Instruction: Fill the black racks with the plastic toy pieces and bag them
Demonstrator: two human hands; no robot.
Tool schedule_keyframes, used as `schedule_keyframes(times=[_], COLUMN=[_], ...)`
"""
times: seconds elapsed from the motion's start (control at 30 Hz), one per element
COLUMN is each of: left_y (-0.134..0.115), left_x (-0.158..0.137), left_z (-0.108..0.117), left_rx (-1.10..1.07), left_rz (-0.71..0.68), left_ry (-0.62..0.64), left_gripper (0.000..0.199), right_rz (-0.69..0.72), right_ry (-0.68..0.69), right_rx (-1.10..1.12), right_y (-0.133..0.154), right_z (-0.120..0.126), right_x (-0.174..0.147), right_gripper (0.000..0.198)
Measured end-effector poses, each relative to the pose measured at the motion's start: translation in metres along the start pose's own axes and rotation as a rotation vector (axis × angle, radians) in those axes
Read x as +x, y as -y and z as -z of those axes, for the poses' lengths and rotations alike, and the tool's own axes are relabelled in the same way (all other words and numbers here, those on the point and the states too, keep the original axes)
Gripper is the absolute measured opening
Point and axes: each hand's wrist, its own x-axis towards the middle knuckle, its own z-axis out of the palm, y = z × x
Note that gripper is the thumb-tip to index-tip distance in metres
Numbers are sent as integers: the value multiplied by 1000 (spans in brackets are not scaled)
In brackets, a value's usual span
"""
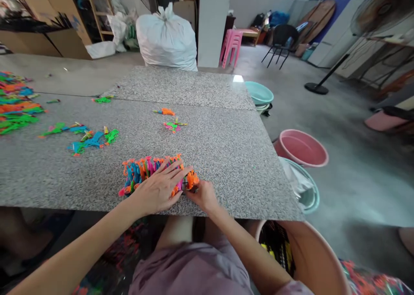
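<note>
Speckled grey stone desk (226, 157), lower centre of frame: one packed row of bright plastic toys (142, 172), long axis running left to right. Left hand (158, 189) lies open and flat across the row's right half. Right hand (202, 196) pinches the orange end piece (191, 178), nearer that end. Loose toys (92, 139) scattered upper left.

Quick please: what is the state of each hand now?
Left hand: open, lying flat on the row of colourful plastic toys.
Right hand: closed, pinching the orange piece at the row's end.
</note>
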Motion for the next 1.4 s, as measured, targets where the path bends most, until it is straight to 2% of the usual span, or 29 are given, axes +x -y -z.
schedule_keyframes(times=[0.1, 0.27, 0.47, 0.57, 0.63, 0.67, 0.77, 0.87, 0.93, 1.0, 1.07, 1.13, 1.2, 1.3, 1.4], left_y=[0, 1, 1, 0, -1, -2, -5, -6, -3, 2, 6, 5, 0, -6, -6], left_x=[1, 5, 7, 6, 5, 5, 6, 6, 6, 6, 6, 6, 7, 8, 9], left_z=[-1, 1, -2, -6, -6, -6, -1, 1, -2, -9, -15, -14, -9, 0, 0], left_rx=[4, -71, -67, -62, -67, -73, -77, -45, -5, 48, 89, 71, 0, -110, -157], left_rz=[0, 4, 2, 9, 12, 17, 44, 46, 29, -12, -57, -41, 29, 87, 85], left_ry=[-15, -18, -39, -43, -50, -59, -79, -52, -37, -94, -151, -130, -63, -56, -70], left_gripper=[69, 70, 33, 29, 26, 25, 24, 27, 30, 27, 19, 18, 22, 23, 24], right_rz=[0, -19, -7, 57, 103, 122, 183, 261, 319, 364, 398, 420, 418, 349, 213], right_ry=[26, 169, 175, 361, 441, 402, 106, 47, 46, 51, 73, 92, 83, 67, 91], right_rx=[-250, -429, -441, -304, -258, -302, -585, -675, -669, -660, -639, -602, -540, -411, -273], right_y=[11, 27, 29, 19, 15, 15, 24, 40, 49, 53, 51, 41, 26, -2, -28], right_z=[3, 4, -1, 19, 39, 48, 60, 44, 28, 14, 7, 7, 14, 31, 46], right_x=[4, 12, 11, 21, 44, 62, 133, 209, 250, 280, 297, 300, 290, 256, 210], right_gripper=[4, 14, 18, 10, 17, 20, 36, 53, 56, 50, 37, 24, 19, 20, 17])
